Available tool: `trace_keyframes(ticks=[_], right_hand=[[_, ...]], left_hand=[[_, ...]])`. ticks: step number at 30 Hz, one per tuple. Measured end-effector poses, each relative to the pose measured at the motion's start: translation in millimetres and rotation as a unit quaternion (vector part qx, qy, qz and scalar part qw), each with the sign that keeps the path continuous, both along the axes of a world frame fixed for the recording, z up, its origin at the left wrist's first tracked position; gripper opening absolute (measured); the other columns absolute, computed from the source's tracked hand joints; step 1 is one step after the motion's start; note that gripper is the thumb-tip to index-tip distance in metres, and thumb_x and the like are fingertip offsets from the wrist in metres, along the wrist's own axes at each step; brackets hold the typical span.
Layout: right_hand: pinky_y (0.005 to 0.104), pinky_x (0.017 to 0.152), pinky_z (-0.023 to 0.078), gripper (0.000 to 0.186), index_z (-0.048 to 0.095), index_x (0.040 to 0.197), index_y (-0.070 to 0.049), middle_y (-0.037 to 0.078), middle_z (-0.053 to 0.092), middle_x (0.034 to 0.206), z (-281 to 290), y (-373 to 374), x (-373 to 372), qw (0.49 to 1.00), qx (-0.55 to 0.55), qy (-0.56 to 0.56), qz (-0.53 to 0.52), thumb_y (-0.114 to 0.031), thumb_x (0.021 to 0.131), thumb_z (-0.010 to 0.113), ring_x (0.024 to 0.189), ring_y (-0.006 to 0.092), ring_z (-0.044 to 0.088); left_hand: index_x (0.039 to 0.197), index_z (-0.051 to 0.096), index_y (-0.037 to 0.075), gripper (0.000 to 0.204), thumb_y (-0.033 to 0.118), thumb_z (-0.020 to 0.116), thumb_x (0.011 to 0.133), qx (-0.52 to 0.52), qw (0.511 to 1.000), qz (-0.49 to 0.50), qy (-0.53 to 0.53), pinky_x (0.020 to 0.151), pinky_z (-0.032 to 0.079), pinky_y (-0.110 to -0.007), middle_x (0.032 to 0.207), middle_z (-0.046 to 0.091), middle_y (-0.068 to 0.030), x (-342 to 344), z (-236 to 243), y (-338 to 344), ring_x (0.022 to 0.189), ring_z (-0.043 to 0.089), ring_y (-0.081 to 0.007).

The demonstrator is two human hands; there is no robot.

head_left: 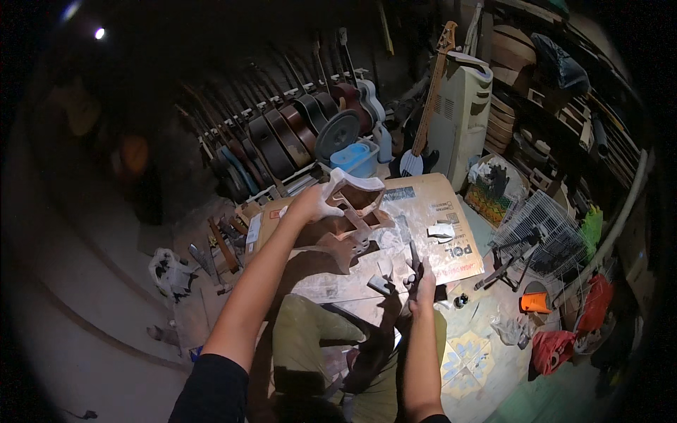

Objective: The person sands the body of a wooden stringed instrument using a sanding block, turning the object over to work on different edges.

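Note:
My left hand (317,203) is closed on the upper left edge of a brown wooden guitar body (358,229). The body has large cut-outs, pointed horns and pale dust along its edges. It is tilted above a flattened cardboard sheet (455,211). To the right, my right hand (423,287) is wrapped round a dark, narrow hand tool (415,252), which points away from me. The tool's exact kind cannot be made out. Close to the right hand, a small grey cylinder (379,285) lies on the dusty work surface.
A crumpled white piece (442,231) rests on the cardboard. Beyond it stand a blue tub (356,161), a bass guitar (423,127) and a row of guitars (282,134). Hand tools (222,243) lie at left. A wire rack (546,225) and an orange object (536,302) are at right.

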State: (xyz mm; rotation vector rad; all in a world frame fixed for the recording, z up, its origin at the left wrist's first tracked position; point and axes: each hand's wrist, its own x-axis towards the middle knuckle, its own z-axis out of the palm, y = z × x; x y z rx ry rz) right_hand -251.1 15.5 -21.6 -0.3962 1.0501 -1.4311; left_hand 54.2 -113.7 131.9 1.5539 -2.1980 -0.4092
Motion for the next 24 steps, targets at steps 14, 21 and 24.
trace_keyframes(ticks=[14, 21, 24], right_hand=[[0.0227, 0.046, 0.042, 0.035, 0.062, 0.118, -0.005, 0.009, 0.070, 0.098, -12, -3, -3, 1.000, 0.027, -0.003, -0.005, -0.034, 0.102, 0.055, 0.052, 0.0093, 0.049], [0.0278, 0.059, 0.048, 0.031, 0.061, 0.119, -0.002, 0.008, 0.067, 0.097, -4, -4, 1, 0.988, 0.022, -0.150, -0.021, -0.028, 0.102, 0.056, 0.074, 0.0146, 0.057], [0.0299, 0.066, 0.045, 0.037, 0.060, 0.110, 0.000, 0.005, 0.059, 0.087, -16, -4, -12, 0.935, -0.061, -0.345, 0.051, -0.035, 0.102, 0.053, 0.076, 0.0155, 0.055]], left_hand=[[0.113, 0.066, 0.010, 0.054, 0.028, 0.078, 0.064, -0.006, 0.996, 0.050, -0.068, 0.084, 0.052, -0.048, 0.105, 0.070, -0.0208, -1, 5, 9, 0.097, 0.067, -0.0401], [0.121, 0.063, 0.005, 0.060, 0.040, 0.081, 0.075, -0.026, 0.998, -0.037, 0.037, 0.089, 0.051, -0.042, 0.108, 0.070, -0.0195, 1, 7, 35, 0.099, 0.067, -0.0341], [0.122, 0.061, 0.000, 0.054, 0.040, 0.074, 0.087, -0.012, 0.991, -0.068, 0.111, 0.091, 0.049, -0.037, 0.112, 0.070, -0.0162, 6, 11, 47, 0.099, 0.067, -0.0268]])
